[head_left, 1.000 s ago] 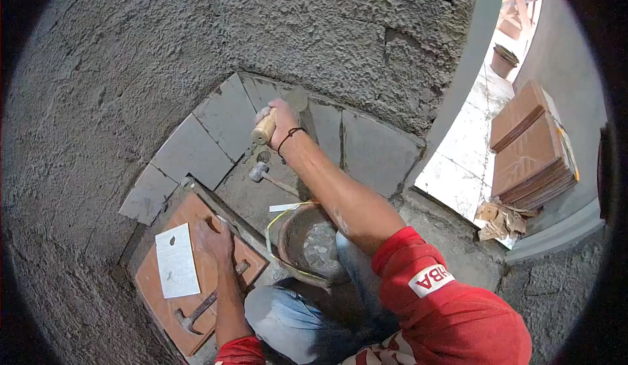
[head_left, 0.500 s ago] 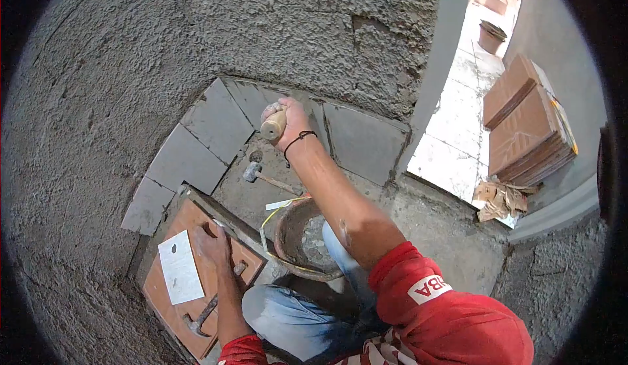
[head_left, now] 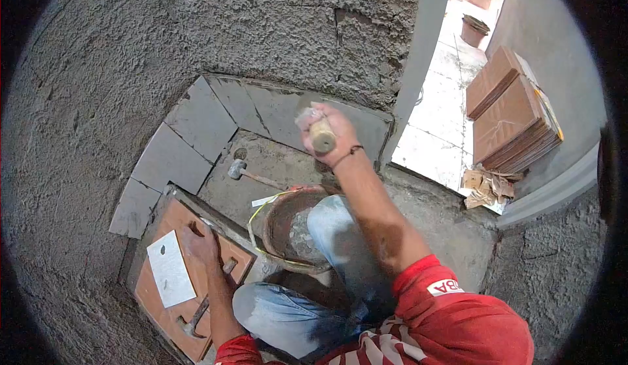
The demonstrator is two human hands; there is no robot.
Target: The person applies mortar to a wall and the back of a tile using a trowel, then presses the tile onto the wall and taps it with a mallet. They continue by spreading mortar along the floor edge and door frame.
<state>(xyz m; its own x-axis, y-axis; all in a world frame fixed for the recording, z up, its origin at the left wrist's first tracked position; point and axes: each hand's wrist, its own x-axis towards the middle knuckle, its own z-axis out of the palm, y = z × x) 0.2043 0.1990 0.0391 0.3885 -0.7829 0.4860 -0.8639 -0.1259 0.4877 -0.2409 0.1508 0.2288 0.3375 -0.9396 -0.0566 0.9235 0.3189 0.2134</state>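
Observation:
My right hand [head_left: 330, 133] is wrapped round a pale cylindrical handle [head_left: 322, 140], seen end-on, close to the grey tiles [head_left: 278, 111] along the wall base. What the handle is attached to is hidden by the hand. My left hand [head_left: 201, 244] rests near the upper edge of a brown tile stack [head_left: 226, 244] at the lower left, beside a white sheet [head_left: 171, 270] with a dark spot. A hammer [head_left: 198, 316] lies on the brown tile, partly under the left forearm.
A mallet [head_left: 237, 169] lies on the floor. Between it and my knees stands a round mortar bucket [head_left: 278, 218], with a yellow strip [head_left: 252, 231] along its side. Boxes [head_left: 507, 126] and crumpled brown paper [head_left: 487, 185] are beyond the doorway at right.
My right hand has moved right along the wall tiles with the handle. The view has shifted slightly, so the surroundings appear a little further left. My left hand stays on the brown tile.

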